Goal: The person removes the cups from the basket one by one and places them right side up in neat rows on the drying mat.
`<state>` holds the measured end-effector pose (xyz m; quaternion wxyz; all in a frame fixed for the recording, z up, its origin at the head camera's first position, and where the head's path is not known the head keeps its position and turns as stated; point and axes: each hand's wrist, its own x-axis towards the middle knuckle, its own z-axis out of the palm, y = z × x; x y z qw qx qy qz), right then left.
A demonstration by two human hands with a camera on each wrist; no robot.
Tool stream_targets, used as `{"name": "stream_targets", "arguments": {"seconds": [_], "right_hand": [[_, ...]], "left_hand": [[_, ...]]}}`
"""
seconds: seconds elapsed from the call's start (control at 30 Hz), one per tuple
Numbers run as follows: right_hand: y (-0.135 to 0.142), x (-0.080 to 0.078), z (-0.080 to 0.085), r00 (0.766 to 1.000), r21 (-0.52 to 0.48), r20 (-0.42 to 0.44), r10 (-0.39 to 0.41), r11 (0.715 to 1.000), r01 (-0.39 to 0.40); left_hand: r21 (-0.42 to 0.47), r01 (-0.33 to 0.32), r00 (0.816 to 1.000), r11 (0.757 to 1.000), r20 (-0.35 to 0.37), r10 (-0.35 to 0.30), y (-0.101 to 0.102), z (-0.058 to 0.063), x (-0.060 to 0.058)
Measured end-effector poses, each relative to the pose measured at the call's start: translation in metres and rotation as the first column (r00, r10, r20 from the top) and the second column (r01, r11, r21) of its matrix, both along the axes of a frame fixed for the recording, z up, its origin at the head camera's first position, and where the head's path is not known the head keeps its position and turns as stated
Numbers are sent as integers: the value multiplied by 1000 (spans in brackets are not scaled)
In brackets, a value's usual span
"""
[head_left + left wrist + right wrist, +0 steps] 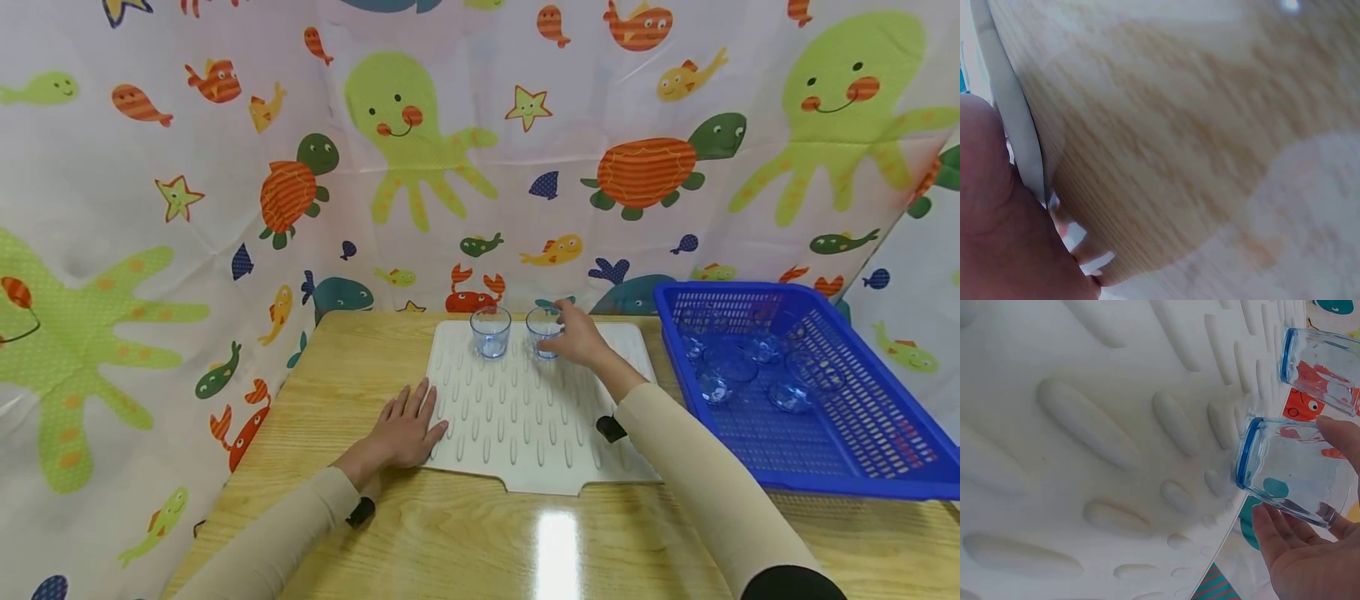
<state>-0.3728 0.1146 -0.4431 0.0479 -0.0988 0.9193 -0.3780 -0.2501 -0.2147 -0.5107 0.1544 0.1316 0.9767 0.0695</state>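
Observation:
A clear, bluish glass tumbler (542, 335) stands upright near the back edge of a white drying mat (517, 450) with raised oval ridges. My right hand (583, 340) grips it from the right; in the right wrist view the thumb is on one side of the tumbler (1291, 465) and the fingers on the other, its thick base at the mat. A second tumbler (491, 337) stands upright just to its left. My left hand (405, 429) rests with extended fingers at the mat's left edge, and only part of that hand (1016, 244) shows in the left wrist view.
On the right stands a blue plastic basket (817, 482) with several more clear glasses (791, 392) inside. Everything sits on a wooden table (450, 533). A curtain (465, 167) printed with sea animals hangs behind the table and along its left side.

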Motion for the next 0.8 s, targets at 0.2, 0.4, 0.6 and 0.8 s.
{"name": "stream_targets", "arguments": {"seconds": [0.2,0.4,0.6,0.8], "right_hand": [[1,4,1,1000,0,20,12,1000,-12],[4,9,7,1000,-7,1,25,1000,-25],[5,11,12,1000,-8,9,30,1000,-30],[9,13,12,1000,5,2,28,1000,-28]], "left_hand": [[-17,-8,1000,1000,16,8,-1,-1,1],[21,-3,1000,1000,9,3,-1,1,2],[21,3,1000,1000,3,-3,-1,1,0],[13,10,1000,1000,-2,-10,0,-1,-1]]}}
